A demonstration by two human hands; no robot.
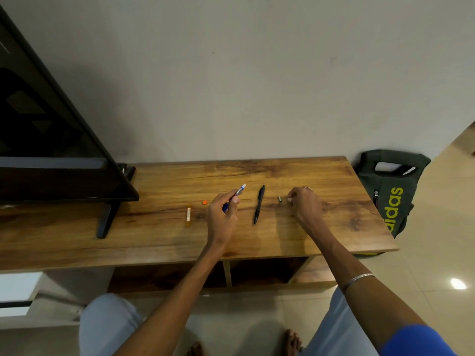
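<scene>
- Clamped in left grip: blue-and-white plastic pen, above wooden table, centre-left.
- Curled just right of small grey cap: right grip; cannot tell if pinching anything.
- Risk: careless reach nudging cap, rolling it away.

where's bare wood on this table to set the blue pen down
Bare wood: the back strip along the wall, the right end of the table beyond the right hand, and the front edge below the black pen. Crowded: the middle row, yellow tube, orange bit, left hand with the blue pen, small dark cap.
</scene>
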